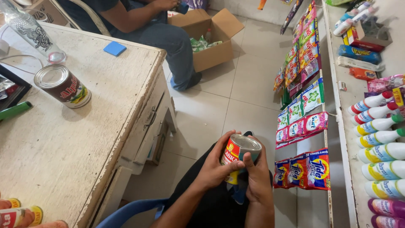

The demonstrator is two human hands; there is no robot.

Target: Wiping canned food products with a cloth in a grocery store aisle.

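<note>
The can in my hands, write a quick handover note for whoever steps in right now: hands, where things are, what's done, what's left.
Left hand: wrapped around the side of the red and yellow can, thumb on the label.
Right hand: grip on the can's other side, over a blue cloth underneath.
The can is upright above the lap, lid sealed.
A second can with a brown label stands on the wooden desk; more cans sit at its near edge.
Done: cannot tell.
Left: this can is in hand, not set down.
</note>
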